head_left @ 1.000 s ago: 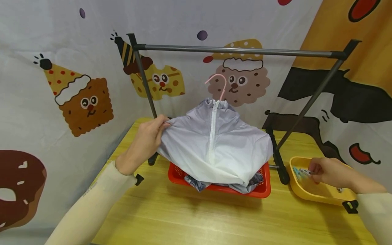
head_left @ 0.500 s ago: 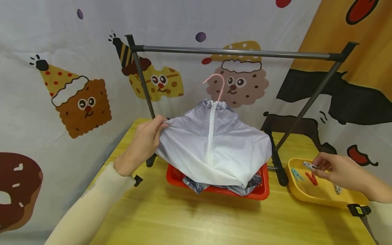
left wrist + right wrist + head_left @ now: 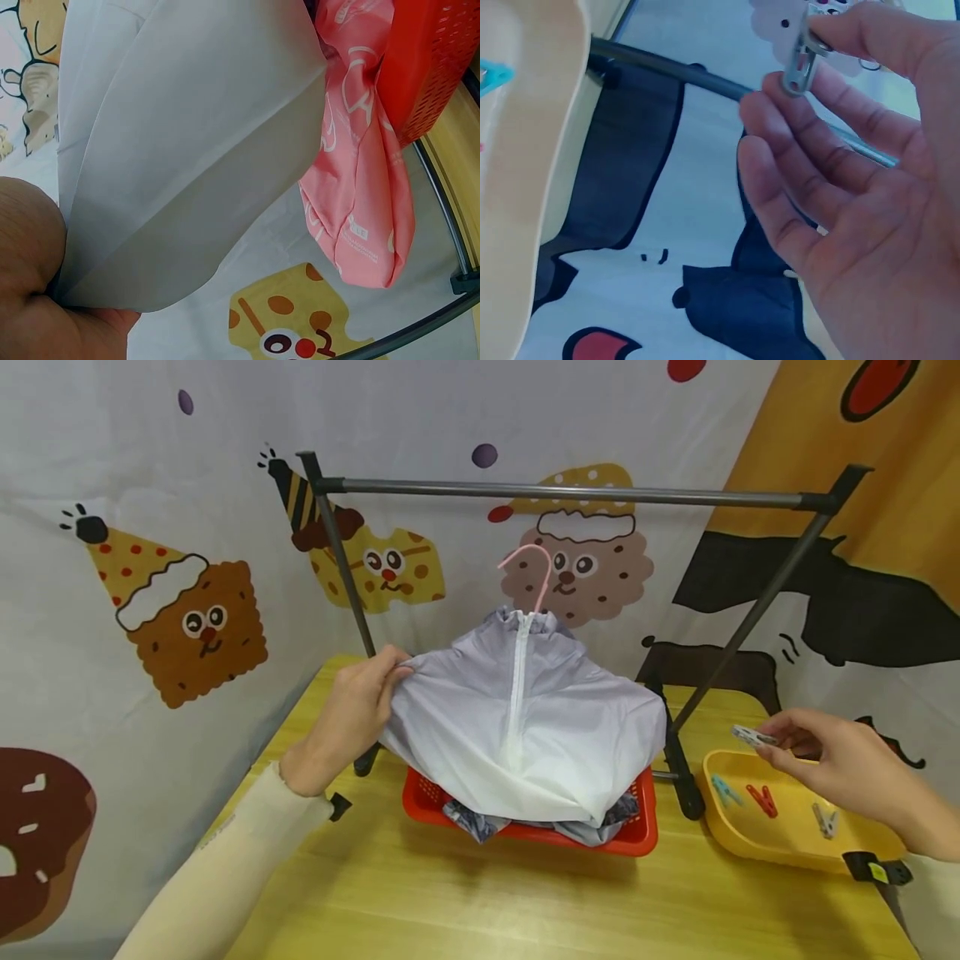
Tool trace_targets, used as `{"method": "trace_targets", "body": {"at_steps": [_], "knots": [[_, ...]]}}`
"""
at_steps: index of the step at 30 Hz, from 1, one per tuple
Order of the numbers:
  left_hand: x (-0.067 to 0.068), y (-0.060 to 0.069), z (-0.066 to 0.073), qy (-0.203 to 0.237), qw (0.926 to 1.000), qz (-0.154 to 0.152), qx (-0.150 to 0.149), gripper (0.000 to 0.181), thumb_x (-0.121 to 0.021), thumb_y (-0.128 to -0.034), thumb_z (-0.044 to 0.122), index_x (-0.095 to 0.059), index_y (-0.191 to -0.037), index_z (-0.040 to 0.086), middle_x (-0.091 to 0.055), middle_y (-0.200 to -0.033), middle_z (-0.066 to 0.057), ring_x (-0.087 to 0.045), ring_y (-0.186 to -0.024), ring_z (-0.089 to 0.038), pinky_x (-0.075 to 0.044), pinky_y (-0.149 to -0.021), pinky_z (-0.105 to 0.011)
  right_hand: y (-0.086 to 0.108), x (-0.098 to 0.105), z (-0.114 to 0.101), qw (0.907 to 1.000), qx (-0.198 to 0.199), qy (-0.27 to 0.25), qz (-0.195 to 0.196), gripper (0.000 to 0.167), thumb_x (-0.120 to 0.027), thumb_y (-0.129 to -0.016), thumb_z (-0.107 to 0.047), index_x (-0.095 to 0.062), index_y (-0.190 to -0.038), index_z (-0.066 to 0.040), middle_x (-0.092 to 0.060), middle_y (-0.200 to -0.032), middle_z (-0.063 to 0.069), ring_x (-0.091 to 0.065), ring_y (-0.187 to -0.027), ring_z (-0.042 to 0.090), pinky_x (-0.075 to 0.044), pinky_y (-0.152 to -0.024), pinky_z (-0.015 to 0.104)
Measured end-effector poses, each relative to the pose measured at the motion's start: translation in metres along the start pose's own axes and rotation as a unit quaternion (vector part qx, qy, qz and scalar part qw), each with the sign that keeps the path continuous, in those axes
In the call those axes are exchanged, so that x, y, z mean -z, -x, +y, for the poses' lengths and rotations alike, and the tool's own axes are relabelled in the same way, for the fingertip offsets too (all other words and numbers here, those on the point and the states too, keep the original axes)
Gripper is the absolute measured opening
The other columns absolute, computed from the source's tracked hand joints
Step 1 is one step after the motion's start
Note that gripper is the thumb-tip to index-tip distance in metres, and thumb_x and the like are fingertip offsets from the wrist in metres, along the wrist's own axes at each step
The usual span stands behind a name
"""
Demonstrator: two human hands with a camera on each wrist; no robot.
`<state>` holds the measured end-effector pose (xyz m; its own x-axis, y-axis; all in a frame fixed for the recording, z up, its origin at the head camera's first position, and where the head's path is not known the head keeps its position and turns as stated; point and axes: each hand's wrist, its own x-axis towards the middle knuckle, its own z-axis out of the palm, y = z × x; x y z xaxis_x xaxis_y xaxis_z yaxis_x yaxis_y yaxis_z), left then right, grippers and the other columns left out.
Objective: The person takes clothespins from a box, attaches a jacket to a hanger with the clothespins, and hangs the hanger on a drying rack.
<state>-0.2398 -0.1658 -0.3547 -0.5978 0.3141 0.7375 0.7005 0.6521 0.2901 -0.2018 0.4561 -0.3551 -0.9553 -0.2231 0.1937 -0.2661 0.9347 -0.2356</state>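
A pale grey-to-white zip-front jacket point(image 3: 465, 718) lies over a red basket point(image 3: 637, 837), with the hook of a pink hanger point(image 3: 545, 572) rising from its collar. My left hand point(image 3: 360, 697) pinches the jacket's left shoulder or sleeve edge and holds the cloth taut; in the left wrist view the fabric hangs from between thumb and fingers. A grey clothespin point(image 3: 752, 736) is pinched between the thumb and fingers of my right hand point(image 3: 840, 764), just above the yellow tray point(image 3: 723, 818). The right wrist view shows the clothespin point(image 3: 801, 67) at the fingertips.
In the tray lie a blue clothespin point(image 3: 725, 791), a red clothespin point(image 3: 762, 801) and a grey clothespin point(image 3: 825, 820). A dark metal rack point(image 3: 570, 492) stands behind the basket. Pink printed cloth point(image 3: 360, 172) hangs beside the basket in the left wrist view.
My right hand has lifted out of the yellow tray with the grey clothespin, uncovering the other clothespins there. The left hand keeps its hold on the jacket.
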Motion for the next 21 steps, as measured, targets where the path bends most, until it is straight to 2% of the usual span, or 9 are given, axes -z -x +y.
{"method": "trace_targets", "body": {"at_steps": [4, 7, 11, 14, 17, 21], "knots": [[0.001, 0.001, 0.001, 0.001, 1.0000, -0.008, 0.004, 0.010, -0.065, -0.1164, 0.006, -0.071, -0.114, -0.001, -0.084, -0.105, -0.022, -0.086, -0.096, -0.039, -0.071, -0.085, -0.053, -0.001, 0.002, -0.014, 0.9988, 0.018, 0.003, 0.045, 0.023, -0.094, -0.101, -0.018, -0.081, -0.119, -0.012, -0.082, -0.101, -0.001, -0.064, -0.078, -0.014, -0.050, -0.067, 0.017], [0.002, 0.001, 0.001, 0.004, 1.0000, -0.007, 0.004, 0.011, -0.065, -0.1168, 0.007, -0.072, -0.114, -0.002, -0.084, -0.106, -0.022, -0.086, -0.096, -0.039, -0.071, -0.084, -0.053, -0.002, 0.003, -0.024, 0.9953, 0.041, -0.004, 0.088, 0.025, -0.095, -0.099, -0.016, -0.082, -0.119, -0.014, -0.080, -0.105, 0.002, -0.059, -0.083, -0.017, -0.046, -0.072, 0.008], [0.002, 0.000, 0.002, 0.005, 1.0000, 0.000, 0.000, 0.007, -0.067, -0.1152, 0.004, -0.071, -0.113, -0.001, -0.084, -0.104, -0.022, -0.086, -0.095, -0.039, -0.071, -0.084, -0.053, -0.005, 0.005, -0.041, 0.9864, 0.080, -0.028, 0.140, 0.031, -0.098, -0.093, -0.007, -0.084, -0.119, -0.015, -0.076, -0.108, 0.000, -0.055, -0.089, -0.019, -0.041, -0.082, -0.003], [0.003, 0.000, 0.002, 0.003, 1.0000, 0.001, -0.005, 0.005, -0.068, -0.1143, 0.003, -0.071, -0.113, -0.001, -0.083, -0.103, -0.022, -0.086, -0.093, -0.039, -0.071, -0.083, -0.053, -0.008, 0.006, -0.052, 0.9773, 0.115, -0.045, 0.172, 0.038, -0.099, -0.087, 0.000, -0.086, -0.120, -0.015, -0.073, -0.107, -0.004, -0.056, -0.090, -0.017, -0.042, -0.088, -0.004], [0.003, 0.000, 0.003, 0.004, 1.0000, -0.002, -0.007, 0.006, -0.067, -0.1147, 0.003, -0.071, -0.113, -0.001, -0.083, -0.103, -0.021, -0.086, -0.093, -0.039, -0.071, -0.083, -0.053, -0.012, 0.008, -0.062, 0.9687, 0.146, -0.053, 0.194, 0.042, -0.099, -0.085, 0.002, -0.087, -0.121, -0.016, -0.073, -0.108, -0.007, -0.057, -0.093, -0.016, -0.043, -0.091, -0.003], [0.004, 0.000, 0.004, 0.005, 0.9999, 0.000, -0.010, 0.004, -0.068, -0.1138, 0.001, -0.071, -0.112, -0.001, -0.083, -0.101, -0.021, -0.085, -0.091, -0.037, -0.071, -0.082, -0.052, -0.018, 0.012, -0.072, 0.9608, 0.173, -0.072, 0.204, 0.049, -0.098, -0.083, 0.007, -0.088, -0.125, -0.016, -0.074, -0.111, -0.009, -0.060, -0.095, -0.013, -0.045, -0.096, -0.004]]}}
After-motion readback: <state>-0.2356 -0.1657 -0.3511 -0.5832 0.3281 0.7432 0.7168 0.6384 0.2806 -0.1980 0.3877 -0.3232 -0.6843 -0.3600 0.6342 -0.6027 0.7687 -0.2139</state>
